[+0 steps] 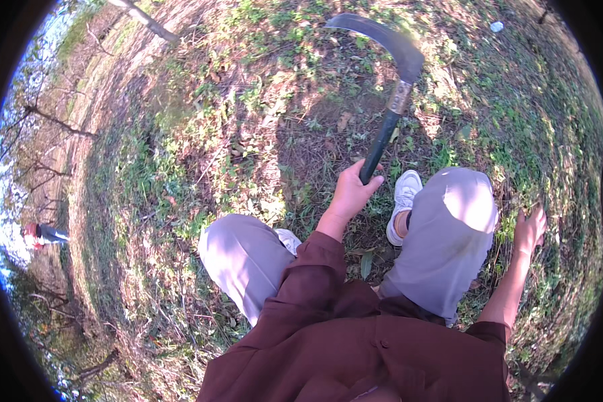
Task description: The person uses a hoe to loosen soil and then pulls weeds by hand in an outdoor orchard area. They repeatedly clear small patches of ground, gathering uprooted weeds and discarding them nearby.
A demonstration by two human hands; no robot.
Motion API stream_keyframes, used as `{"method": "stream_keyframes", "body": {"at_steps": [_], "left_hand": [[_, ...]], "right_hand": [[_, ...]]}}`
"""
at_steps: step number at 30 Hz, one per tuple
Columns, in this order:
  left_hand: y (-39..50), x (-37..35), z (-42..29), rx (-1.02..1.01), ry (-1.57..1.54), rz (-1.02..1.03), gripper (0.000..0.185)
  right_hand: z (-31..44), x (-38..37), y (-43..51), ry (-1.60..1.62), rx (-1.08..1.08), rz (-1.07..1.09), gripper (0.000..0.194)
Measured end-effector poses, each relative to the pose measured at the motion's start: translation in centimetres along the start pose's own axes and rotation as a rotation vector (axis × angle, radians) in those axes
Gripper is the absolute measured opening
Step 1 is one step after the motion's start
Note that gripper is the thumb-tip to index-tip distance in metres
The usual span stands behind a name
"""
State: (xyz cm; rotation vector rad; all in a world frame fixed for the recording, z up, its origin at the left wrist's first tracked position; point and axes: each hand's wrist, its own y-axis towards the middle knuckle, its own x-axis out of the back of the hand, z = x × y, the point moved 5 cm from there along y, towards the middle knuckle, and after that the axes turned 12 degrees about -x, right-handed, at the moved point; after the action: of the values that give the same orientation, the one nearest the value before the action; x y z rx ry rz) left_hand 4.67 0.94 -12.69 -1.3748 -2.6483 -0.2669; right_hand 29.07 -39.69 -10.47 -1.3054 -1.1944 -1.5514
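My left hand (354, 193) grips the lower end of the dark green handle of a sickle (379, 145), in front of my knees. The sickle points away from me, its broad curved metal blade bending to the left over the weedy ground. A metal collar with holes joins blade and handle. Out to the right, beyond my right knee, my right hand (531, 227) is low beside green weeds (507, 226). Its fingers look partly bent, and whether it holds anything is too small to tell.
My white shoes (407, 193) stand on ground covered with weeds, dry leaves and twigs. A tree trunk (148, 21) rises at the upper left, with bare branches (60, 123) along the left side. Another person (45, 235) is far off at the left. A small white object (496, 26) lies upper right.
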Motion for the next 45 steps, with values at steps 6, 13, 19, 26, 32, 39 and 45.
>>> {"method": "stream_keyframes", "body": {"at_steps": [6, 13, 19, 26, 32, 39, 45], "left_hand": [[-0.5, 1.0, -0.5, -0.091, -0.144, -0.117, 0.029], [-1.1, 3.1, -3.6, -0.118, -0.43, -0.284, 0.025], [-2.3, 6.7, -4.5, -0.202, -0.72, -0.531, 0.024], [-2.6, 12.0, -2.8, -0.464, -1.033, -0.725, 0.024], [-3.0, 12.0, -3.8, -0.461, -0.936, -0.712, 0.044], [-3.7, 4.9, 0.8, -0.142, -0.512, -0.382, 0.035], [-9.5, -4.2, 7.5, 0.35, -0.399, -0.046, 0.026]], "right_hand": [[9.0, 9.6, -2.4, 0.899, 0.384, 0.051, 0.043], [23.2, 20.0, -20.3, 0.957, 1.02, 0.834, 0.031], [28.0, 10.3, -29.1, 0.289, 1.353, 1.08, 0.046], [31.0, 8.5, -30.6, 0.281, 1.216, 1.059, 0.031], [32.9, 12.7, -30.0, 0.254, 1.319, 0.734, 0.031], [33.3, 11.9, -27.7, 0.358, 1.212, 0.788, 0.03], [32.6, 13.5, -26.2, 0.429, 1.192, 0.778, 0.029]]}}
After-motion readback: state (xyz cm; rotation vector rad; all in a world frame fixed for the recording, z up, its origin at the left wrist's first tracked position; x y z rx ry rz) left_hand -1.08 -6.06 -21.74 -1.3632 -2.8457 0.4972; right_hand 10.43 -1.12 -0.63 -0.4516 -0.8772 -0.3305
